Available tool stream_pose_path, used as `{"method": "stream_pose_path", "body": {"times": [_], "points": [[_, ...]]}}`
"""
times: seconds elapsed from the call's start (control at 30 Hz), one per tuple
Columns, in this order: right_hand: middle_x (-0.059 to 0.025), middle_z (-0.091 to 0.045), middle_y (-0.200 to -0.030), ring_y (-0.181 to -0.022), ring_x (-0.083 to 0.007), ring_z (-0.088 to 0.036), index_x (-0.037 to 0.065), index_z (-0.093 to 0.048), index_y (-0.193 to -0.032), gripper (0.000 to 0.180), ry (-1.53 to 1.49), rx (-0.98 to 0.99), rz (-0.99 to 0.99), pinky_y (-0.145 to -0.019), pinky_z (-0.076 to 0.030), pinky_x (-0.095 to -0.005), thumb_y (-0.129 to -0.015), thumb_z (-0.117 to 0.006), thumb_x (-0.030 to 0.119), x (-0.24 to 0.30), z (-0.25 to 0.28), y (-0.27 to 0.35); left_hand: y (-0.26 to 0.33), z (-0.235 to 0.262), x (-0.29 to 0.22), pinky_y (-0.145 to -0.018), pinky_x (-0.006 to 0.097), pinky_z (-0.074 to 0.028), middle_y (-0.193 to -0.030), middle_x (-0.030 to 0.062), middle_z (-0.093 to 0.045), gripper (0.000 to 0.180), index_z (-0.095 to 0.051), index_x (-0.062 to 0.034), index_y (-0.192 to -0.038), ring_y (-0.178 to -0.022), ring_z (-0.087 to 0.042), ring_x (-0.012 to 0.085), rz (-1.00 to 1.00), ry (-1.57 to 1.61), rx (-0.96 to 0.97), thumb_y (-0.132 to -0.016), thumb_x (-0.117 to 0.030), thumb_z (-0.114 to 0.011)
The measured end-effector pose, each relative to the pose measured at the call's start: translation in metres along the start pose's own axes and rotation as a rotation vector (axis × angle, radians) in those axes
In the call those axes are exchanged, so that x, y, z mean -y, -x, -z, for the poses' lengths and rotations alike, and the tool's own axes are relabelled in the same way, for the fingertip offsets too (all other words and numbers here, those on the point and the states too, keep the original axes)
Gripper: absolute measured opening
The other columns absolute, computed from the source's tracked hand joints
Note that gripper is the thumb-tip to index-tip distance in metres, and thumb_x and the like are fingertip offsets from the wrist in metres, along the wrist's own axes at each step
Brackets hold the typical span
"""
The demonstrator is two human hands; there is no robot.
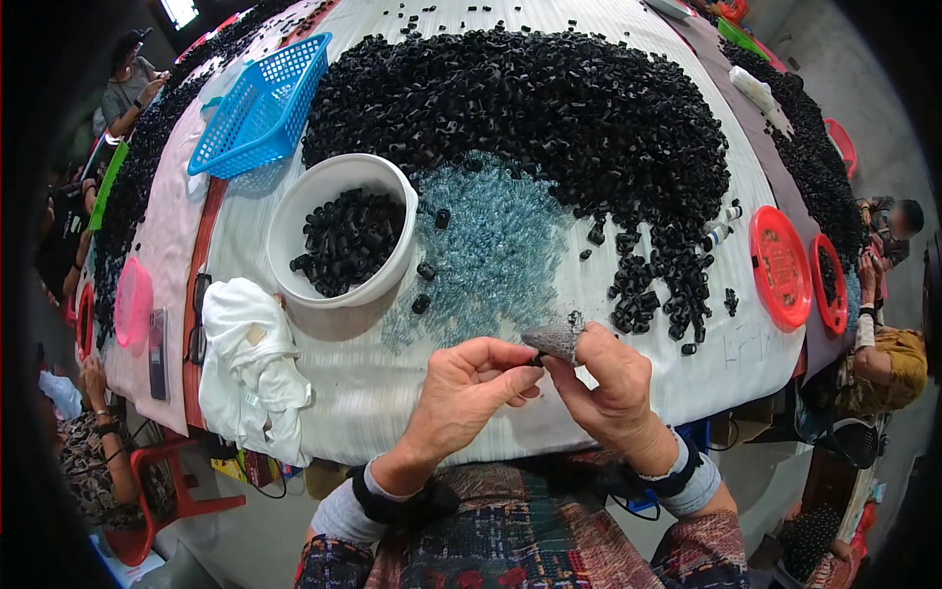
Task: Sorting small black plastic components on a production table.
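Close to the table's near edge, my left hand (471,391) pinches a small black plastic part (535,360) between thumb and fingertips. My right hand (610,385) meets it there, its fingers closed at the same part. A grey knitted cover (555,341) sits over a finger of my right hand and hides its tip. Just beyond my hands spreads a heap of tiny clear bluish pieces (496,245). Behind it lies a broad pile of black plastic parts (520,98). A white bowl (287,231), partly filled with black parts (351,240), stands left of the clear pieces.
A crumpled white cloth (250,368) lies at the near left. Farther back is a blue plastic basket (260,113). On the right rests a round red lid (780,267). Several people work at neighbouring tables; a red chair (167,491) stands at the lower left.
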State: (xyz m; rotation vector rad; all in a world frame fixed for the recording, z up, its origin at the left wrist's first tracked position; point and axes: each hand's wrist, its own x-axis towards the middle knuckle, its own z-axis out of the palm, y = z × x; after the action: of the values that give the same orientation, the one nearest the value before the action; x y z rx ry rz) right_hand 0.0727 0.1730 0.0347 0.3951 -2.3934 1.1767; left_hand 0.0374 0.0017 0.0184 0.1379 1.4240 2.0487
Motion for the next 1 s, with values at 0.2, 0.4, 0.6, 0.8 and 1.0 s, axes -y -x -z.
{"method": "stream_pose_path", "body": {"times": [0.2, 0.4, 0.6, 0.8, 1.0], "points": [[-0.0102, -0.050, -0.069, -0.060, -0.0264, -0.052, 0.000, -0.054, -0.085, 0.025, 0.018, -0.001, -0.036, -0.051, -0.042, -0.0353, -0.066, -0.064, -0.013, -0.003, -0.012, 0.006, -0.002, 0.000, 0.002, -0.064, 0.022, -0.052, -0.088, 0.0085, -0.068, 0.020, -0.063, 0.0041, -0.101, -0.077, -0.066, 0.0129, 0.056, -0.048, -0.068, -0.086, -0.009, -0.067], [-0.0114, -0.051, -0.073, -0.062, -0.0273, -0.053, -0.002, -0.055, -0.090, 0.025, -0.011, 0.043, -0.110, -0.053, -0.043, -0.0337, -0.069, -0.063, -0.012, 0.000, -0.015, 0.007, -0.004, 0.003, 0.000, -0.061, 0.024, -0.053, -0.084, 0.0107, -0.067, 0.017, -0.061, 0.0052, -0.098, -0.071, -0.066, 0.0140, 0.110, -0.061, -0.091, -0.086, -0.007, -0.064], [-0.0127, -0.051, -0.083, -0.069, -0.0257, -0.054, -0.002, -0.056, -0.095, 0.029, -0.102, 0.094, -0.149, -0.056, -0.045, -0.0326, -0.070, -0.068, -0.003, 0.006, -0.012, 0.002, -0.007, 0.015, 0.006, -0.063, 0.027, -0.053, -0.082, 0.0110, -0.066, 0.015, -0.060, 0.0029, -0.098, -0.069, -0.065, 0.0165, 0.188, 0.237, -0.020, -0.087, -0.007, -0.060], [-0.0155, -0.048, -0.086, -0.074, -0.0285, -0.051, -0.002, -0.055, -0.093, 0.035, 0.035, 0.013, -0.032, -0.058, -0.044, -0.0348, -0.065, -0.076, 0.003, 0.000, -0.025, 0.012, -0.007, 0.011, 0.001, -0.075, 0.030, -0.053, -0.090, 0.0120, -0.065, 0.015, -0.059, 0.0027, -0.098, -0.080, -0.065, 0.0197, 0.230, 0.332, -0.033, -0.086, -0.006, -0.058], [-0.0144, -0.046, -0.083, -0.070, -0.0282, -0.048, -0.002, -0.053, -0.088, 0.038, 0.116, -0.042, -0.009, -0.056, -0.043, -0.0356, -0.061, -0.080, 0.004, 0.002, -0.035, 0.013, -0.007, 0.012, 0.000, -0.079, 0.032, -0.053, -0.092, 0.0116, -0.065, 0.016, -0.060, 0.0035, -0.099, -0.083, -0.065, 0.0203, 0.232, 0.311, -0.016, -0.086, -0.006, -0.058]]}}
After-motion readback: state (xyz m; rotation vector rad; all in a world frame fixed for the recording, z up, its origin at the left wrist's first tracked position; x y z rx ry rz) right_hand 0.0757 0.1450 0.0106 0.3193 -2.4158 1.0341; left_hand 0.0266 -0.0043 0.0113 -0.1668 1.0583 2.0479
